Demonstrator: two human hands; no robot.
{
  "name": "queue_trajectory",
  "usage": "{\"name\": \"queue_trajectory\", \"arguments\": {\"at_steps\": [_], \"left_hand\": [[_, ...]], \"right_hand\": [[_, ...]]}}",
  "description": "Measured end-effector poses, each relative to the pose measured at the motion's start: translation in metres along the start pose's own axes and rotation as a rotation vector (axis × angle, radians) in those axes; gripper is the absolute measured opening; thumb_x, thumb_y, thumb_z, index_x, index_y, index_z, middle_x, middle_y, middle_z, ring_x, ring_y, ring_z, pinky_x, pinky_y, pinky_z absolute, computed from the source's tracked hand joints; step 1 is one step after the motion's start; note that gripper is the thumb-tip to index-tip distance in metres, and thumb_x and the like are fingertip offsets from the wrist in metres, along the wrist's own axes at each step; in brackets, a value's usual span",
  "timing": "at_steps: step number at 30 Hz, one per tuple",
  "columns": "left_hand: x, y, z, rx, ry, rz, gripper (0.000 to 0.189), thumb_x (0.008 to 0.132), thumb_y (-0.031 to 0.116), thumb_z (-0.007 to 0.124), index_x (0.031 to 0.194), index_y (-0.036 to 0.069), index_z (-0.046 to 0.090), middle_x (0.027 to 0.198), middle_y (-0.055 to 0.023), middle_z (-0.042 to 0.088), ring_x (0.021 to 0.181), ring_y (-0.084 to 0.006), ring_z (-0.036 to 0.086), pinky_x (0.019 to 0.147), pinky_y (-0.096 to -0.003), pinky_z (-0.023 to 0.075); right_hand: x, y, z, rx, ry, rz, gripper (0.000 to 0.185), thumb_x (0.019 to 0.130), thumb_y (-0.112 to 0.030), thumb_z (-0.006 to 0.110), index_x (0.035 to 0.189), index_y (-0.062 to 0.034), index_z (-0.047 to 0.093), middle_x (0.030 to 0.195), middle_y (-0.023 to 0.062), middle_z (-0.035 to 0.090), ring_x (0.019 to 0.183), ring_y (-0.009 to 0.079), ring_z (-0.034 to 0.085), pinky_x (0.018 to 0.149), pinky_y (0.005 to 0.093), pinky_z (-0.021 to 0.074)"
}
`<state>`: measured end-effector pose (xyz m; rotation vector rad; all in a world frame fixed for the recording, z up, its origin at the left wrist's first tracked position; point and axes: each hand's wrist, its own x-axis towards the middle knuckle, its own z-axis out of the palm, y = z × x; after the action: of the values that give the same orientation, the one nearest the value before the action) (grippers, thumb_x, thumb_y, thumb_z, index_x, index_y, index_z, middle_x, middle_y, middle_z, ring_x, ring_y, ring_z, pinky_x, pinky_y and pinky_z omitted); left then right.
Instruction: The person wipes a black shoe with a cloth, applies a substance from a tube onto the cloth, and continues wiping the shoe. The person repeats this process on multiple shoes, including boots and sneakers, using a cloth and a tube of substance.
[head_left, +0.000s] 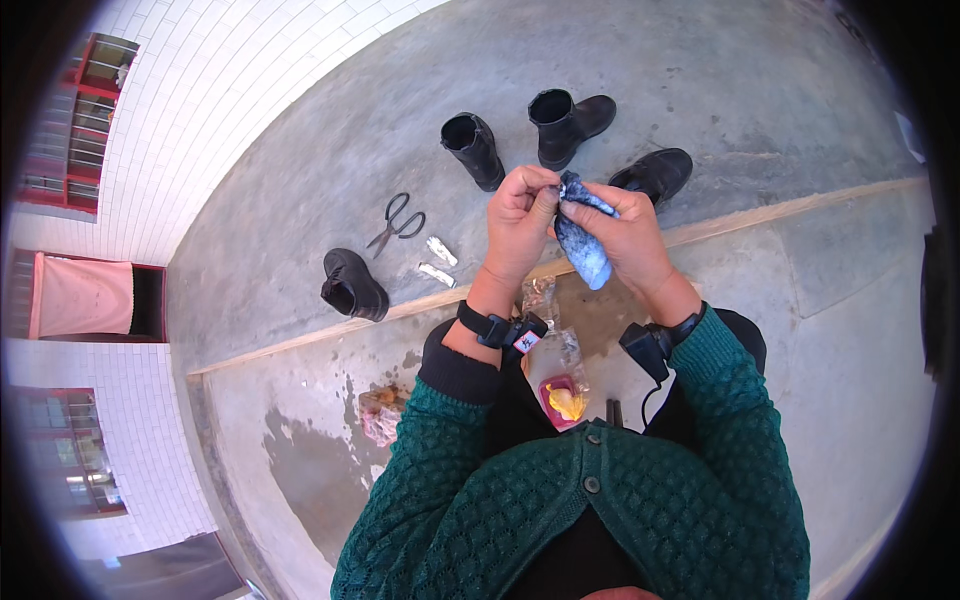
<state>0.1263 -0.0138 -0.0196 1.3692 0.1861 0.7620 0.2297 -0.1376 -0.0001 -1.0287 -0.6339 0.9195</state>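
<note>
A blue cloth (586, 251), darkened with black stains, hangs between my hands in front of me. My right hand (626, 229) grips it with the thumb across its front. At its upper edge, the thumb and fingers of my left hand (520, 214) pinch together, with a small white bit showing there. Just beyond stand a black ankle boot (472, 150) and a second black boot (571, 126). Partly behind my right hand lies a black shoe (660, 174).
To the left, black-handled scissors (396, 225) and two white tubes (439, 261) lie near another black shoe (351, 285). A concrete step edge (757, 210) crosses the floor. Below my hands are clear plastic bags (570, 352) and a pink container (551, 397) with something yellow.
</note>
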Motion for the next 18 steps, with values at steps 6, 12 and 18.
{"name": "queue_trajectory", "arguments": {"at_steps": [6, 12, 18], "left_hand": [[-0.0039, 0.0002, -0.0015, -0.137, 0.013, 0.04, 0.008, 0.097, 0.011, 0.062, 0.098, 0.004, 0.058, 0.099, -0.0012, 0.059, 0.078, -0.0049, 0.055, 0.056, -0.017, 0.0474], [-0.0032, -0.0023, -0.0043, -0.154, 0.018, -0.011, 0.01, 0.098, 0.014, 0.062, 0.097, 0.005, 0.058, 0.092, 0.0001, 0.059, 0.077, -0.006, 0.053, 0.063, -0.0202, 0.0462], [0.0005, -0.0047, -0.0031, -0.44, 0.089, -0.092, 0.013, 0.099, 0.018, 0.06, 0.094, 0.007, 0.057, 0.086, -0.0001, 0.059, 0.068, -0.009, 0.048, 0.062, -0.0246, 0.0417]], "right_hand": [[0.0011, -0.0003, -0.0003, 0.233, -0.045, 0.153, 0.027, 0.089, -0.006, 0.069, 0.113, 0.0043, 0.068, 0.092, 0.0061, 0.07, 0.078, 0.0114, 0.066, 0.068, 0.0254, 0.054], [0.0049, 0.0043, -0.0041, 0.523, -0.088, 0.256, 0.024, 0.09, -0.004, 0.064, 0.112, 0.0064, 0.064, 0.097, 0.0104, 0.069, 0.083, 0.0181, 0.068, 0.076, 0.03, 0.0558], [0.0059, 0.0025, -0.0074, 0.564, -0.087, 0.249, 0.024, 0.091, -0.005, 0.063, 0.112, 0.0066, 0.064, 0.098, 0.012, 0.069, 0.084, 0.0196, 0.068, 0.078, 0.0315, 0.0564]]}}
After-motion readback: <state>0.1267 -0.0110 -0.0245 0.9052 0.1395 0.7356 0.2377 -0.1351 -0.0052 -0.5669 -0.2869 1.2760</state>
